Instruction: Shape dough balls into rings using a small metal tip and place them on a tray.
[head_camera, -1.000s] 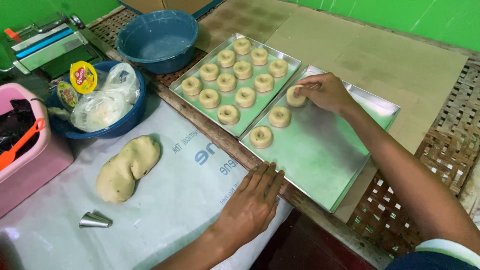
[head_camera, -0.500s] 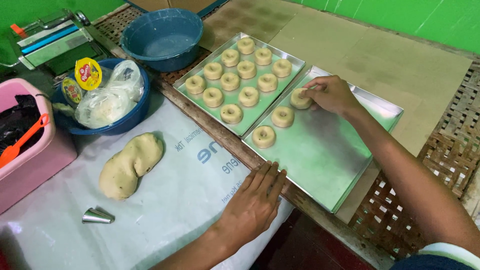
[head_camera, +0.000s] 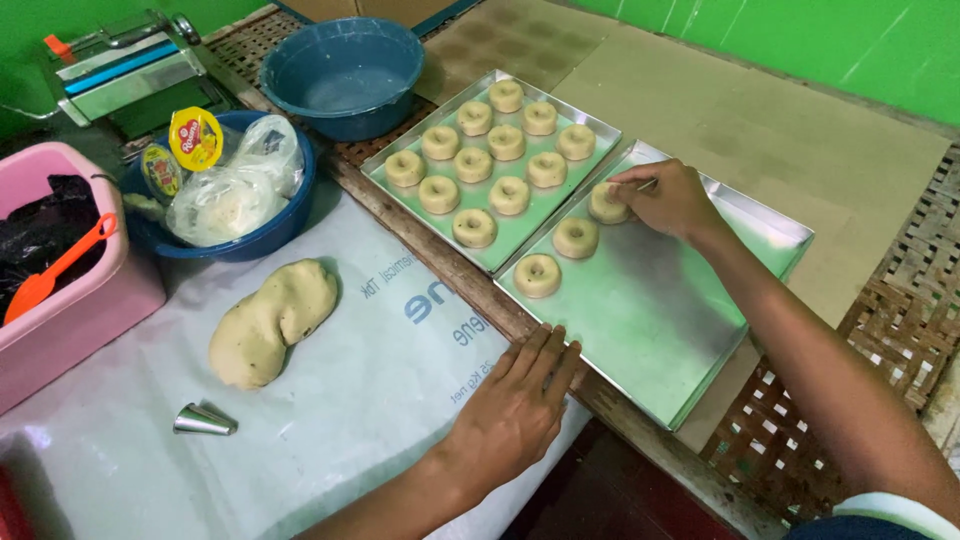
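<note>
Three rings: on near tray (head_camera: 690, 330)
Right hand (head_camera: 668, 200): pinching third ring (head_camera: 606, 204), seating it
Left hand (head_camera: 515, 405): flat, fingers together, on sheet (head_camera: 330, 400)
Next: likely release gently, keeping shape

Bright green wall (head_camera: 850, 50), woven bamboo tabletop (head_camera: 905, 270), brown board (head_camera: 800, 150), even light
</note>
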